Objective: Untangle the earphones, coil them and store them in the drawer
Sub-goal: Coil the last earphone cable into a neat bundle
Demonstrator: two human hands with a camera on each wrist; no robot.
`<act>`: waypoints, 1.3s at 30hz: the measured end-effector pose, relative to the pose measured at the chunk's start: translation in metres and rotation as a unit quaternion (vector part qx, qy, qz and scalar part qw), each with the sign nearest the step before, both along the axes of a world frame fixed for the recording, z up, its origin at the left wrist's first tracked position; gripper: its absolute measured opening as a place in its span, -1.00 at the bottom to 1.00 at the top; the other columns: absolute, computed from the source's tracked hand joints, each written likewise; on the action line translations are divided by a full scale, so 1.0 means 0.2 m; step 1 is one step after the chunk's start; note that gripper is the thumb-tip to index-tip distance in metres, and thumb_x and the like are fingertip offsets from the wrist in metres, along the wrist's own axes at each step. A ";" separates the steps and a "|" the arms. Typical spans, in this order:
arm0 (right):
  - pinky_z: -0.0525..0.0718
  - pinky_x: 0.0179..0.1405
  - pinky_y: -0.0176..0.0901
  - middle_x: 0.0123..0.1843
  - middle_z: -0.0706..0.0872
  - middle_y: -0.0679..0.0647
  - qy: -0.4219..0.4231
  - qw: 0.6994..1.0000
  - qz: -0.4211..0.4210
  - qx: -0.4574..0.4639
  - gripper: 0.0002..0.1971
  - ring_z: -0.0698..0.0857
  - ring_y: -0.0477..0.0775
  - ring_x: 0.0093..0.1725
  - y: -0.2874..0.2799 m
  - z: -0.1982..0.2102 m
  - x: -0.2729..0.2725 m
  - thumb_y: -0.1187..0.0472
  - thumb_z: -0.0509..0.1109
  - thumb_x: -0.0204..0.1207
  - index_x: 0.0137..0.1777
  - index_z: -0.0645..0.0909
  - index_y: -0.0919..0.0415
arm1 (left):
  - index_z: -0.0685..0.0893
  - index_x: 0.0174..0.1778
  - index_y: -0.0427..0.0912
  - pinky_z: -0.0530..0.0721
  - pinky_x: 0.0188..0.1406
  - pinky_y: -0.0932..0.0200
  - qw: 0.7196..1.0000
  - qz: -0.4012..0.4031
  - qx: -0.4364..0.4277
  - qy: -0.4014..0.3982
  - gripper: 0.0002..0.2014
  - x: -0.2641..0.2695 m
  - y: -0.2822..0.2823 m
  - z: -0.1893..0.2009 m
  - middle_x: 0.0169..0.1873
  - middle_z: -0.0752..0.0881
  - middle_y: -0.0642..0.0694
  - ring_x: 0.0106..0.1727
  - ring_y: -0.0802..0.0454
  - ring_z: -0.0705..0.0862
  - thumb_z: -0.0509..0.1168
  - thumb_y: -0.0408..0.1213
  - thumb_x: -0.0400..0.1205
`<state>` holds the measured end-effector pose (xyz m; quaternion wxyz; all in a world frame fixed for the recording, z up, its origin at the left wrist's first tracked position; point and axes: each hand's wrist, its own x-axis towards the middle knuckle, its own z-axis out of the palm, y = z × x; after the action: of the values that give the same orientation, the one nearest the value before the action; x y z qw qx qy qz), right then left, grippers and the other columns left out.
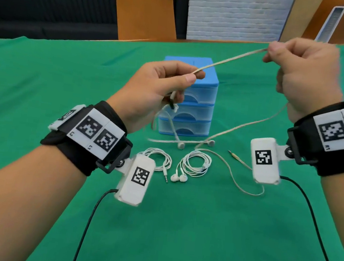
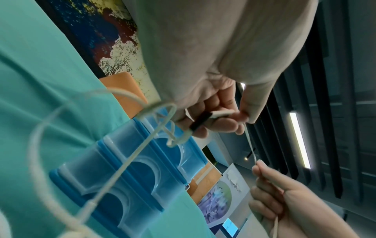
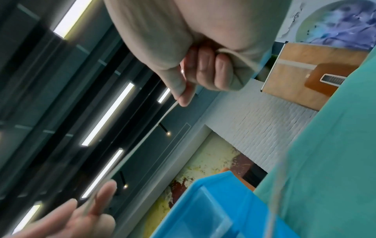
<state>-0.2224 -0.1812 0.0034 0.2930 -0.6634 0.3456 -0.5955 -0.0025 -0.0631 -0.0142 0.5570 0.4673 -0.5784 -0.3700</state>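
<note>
Above green table [image 1: 43, 75], earphone cable [image 1: 229, 60] taut, pinched between left fingers [image 1: 191, 79] and right fingers [image 1: 273, 50].

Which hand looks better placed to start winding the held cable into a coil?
Probably the right hand: it pinches only the taut cable. The left hand also holds the inline remote, so it suits anchoring while the right wraps.

Green table [image 1: 197, 231]: drawers [image 1: 189, 97], earphones [image 1: 195, 164]
</note>
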 end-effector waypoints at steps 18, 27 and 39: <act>0.67 0.19 0.00 0.07 0.71 0.07 0.202 0.969 -0.143 0.013 -0.65 0.70 0.02 0.01 -0.11 -0.15 -0.07 -0.02 0.48 0.34 0.14 0.77 -0.07 | 0.66 0.37 -0.27 0.53 -0.15 0.15 0.999 0.010 -0.011 0.031 -0.71 0.13 -0.01 -0.03 -0.26 0.64 -0.08 -0.36 0.08 0.50 0.20 -0.45 0.75; 0.73 0.04 -0.03 -0.09 0.84 -0.07 0.264 0.952 0.128 -0.091 -0.75 0.78 -0.02 -0.04 0.19 -0.07 0.33 0.02 0.39 0.54 0.12 0.76 0.08 | 0.62 0.23 -0.30 0.54 -0.23 0.23 0.998 -0.015 -0.063 0.010 -0.80 0.09 -0.05 -0.08 -0.26 0.70 -0.17 -0.24 0.02 0.58 0.24 -0.51 0.72; 0.46 -0.28 -0.24 -0.33 0.62 0.00 0.118 0.986 0.019 -0.120 -0.72 0.48 -0.17 -0.33 0.01 -0.13 0.32 0.08 0.40 0.59 -0.13 0.70 0.33 | 0.72 0.16 -0.33 0.58 -0.22 0.27 0.999 0.017 -0.042 0.028 -0.83 0.15 -0.11 -0.18 -0.36 0.69 -0.04 -0.30 0.06 0.58 0.28 -0.46 0.71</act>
<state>-0.1582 -0.1793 -0.0229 0.1798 -0.7658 0.2904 -0.5448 0.0273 -0.0847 -0.0502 0.5983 0.4427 -0.5698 -0.3482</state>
